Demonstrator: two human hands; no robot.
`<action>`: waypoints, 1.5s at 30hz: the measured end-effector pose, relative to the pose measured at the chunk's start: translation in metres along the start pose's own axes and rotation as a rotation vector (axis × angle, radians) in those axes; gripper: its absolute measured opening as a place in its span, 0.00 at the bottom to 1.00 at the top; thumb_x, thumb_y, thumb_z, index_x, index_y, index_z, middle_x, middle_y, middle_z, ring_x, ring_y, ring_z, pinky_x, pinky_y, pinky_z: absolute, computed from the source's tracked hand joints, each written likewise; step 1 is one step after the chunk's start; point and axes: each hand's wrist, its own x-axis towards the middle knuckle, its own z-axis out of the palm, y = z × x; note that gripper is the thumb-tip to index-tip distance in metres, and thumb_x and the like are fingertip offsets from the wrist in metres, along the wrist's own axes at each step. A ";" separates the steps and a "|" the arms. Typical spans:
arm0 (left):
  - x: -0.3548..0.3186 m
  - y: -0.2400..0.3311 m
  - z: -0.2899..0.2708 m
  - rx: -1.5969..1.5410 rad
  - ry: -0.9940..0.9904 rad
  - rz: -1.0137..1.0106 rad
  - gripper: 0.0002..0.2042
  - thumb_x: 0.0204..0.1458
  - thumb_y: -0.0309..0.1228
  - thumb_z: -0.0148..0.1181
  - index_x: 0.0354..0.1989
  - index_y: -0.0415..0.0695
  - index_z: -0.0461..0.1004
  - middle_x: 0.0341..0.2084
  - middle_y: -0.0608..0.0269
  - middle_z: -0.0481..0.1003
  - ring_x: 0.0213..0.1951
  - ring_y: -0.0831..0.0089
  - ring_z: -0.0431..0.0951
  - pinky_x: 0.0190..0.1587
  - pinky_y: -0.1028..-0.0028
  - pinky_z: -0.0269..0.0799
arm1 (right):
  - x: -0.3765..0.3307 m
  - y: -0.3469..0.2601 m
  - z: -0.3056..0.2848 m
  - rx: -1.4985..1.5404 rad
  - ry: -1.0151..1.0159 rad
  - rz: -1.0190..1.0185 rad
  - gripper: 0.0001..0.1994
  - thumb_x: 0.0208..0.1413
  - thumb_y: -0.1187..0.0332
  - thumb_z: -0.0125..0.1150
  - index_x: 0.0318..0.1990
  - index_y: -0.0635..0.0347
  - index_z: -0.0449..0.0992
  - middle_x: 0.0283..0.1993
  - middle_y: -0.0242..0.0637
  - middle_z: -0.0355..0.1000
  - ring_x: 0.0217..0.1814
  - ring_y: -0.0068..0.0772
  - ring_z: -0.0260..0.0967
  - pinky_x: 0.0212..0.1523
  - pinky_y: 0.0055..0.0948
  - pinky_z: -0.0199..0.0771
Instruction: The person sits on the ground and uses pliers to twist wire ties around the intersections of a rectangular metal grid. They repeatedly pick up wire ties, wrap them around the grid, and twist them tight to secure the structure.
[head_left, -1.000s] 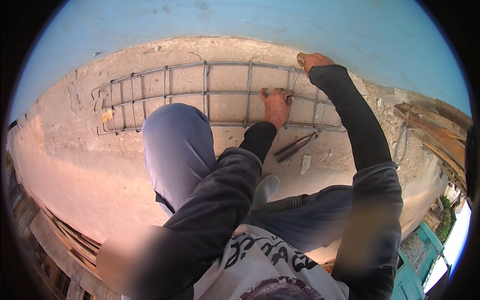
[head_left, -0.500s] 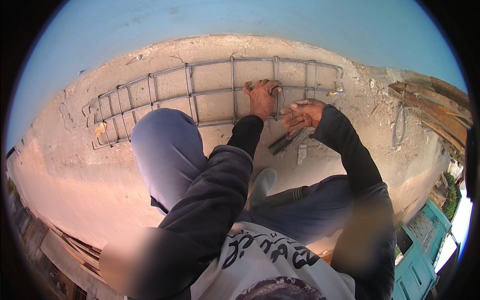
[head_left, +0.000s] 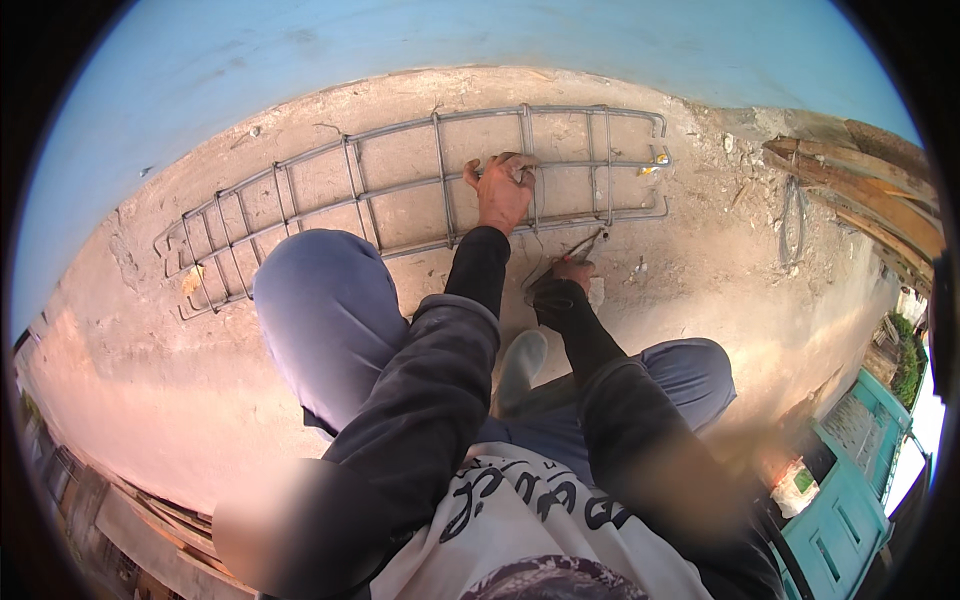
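Note:
A long rebar cage of grey bars and stirrups lies across the ground in front of me. My left hand is closed round its middle bar beside a stirrup, right of the cage's centre. Below the cage's near bar, my right hand grips a pair of pincers, the jaws pointing up and right near the cage's right end. The sleeve and hand hide most of the handles. Thin wire bends down from the near bar beside my right wrist.
Wooden planks are stacked at the far right, with a loop of wire before them. A blue wall rises beyond the cage. My bent knee is close to its near side. A turquoise panel stands at lower right.
My right hand has moved down and left from beside the near bar and taken hold of the pincers from the ground. My left hand keeps its grip; the view has shifted slightly.

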 end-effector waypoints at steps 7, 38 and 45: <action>0.002 -0.012 -0.004 -0.104 0.052 -0.053 0.17 0.46 0.24 0.60 0.47 0.48 0.78 0.40 0.57 0.79 0.49 0.65 0.75 0.67 0.59 0.42 | 0.001 -0.037 -0.030 -0.440 -0.272 -0.163 0.13 0.51 0.70 0.61 0.43 0.63 0.72 0.36 0.42 0.72 0.33 0.39 0.74 0.30 0.39 0.74; -0.036 0.041 0.011 -1.398 -0.095 -0.821 0.15 0.57 0.24 0.56 0.52 0.35 0.74 0.37 0.53 0.80 0.24 0.75 0.74 0.24 0.77 0.69 | -0.128 -0.226 0.216 -2.894 -0.372 -1.210 0.12 0.51 0.62 0.55 0.40 0.53 0.80 0.39 0.40 0.79 0.39 0.46 0.77 0.38 0.42 0.76; -0.034 0.036 0.005 -1.468 -0.154 -0.802 0.15 0.60 0.30 0.56 0.52 0.34 0.72 0.41 0.53 0.79 0.28 0.73 0.78 0.29 0.76 0.74 | -0.131 -0.223 0.193 -2.753 -0.462 -1.013 0.12 0.55 0.62 0.56 0.42 0.56 0.79 0.38 0.45 0.78 0.40 0.47 0.77 0.38 0.45 0.76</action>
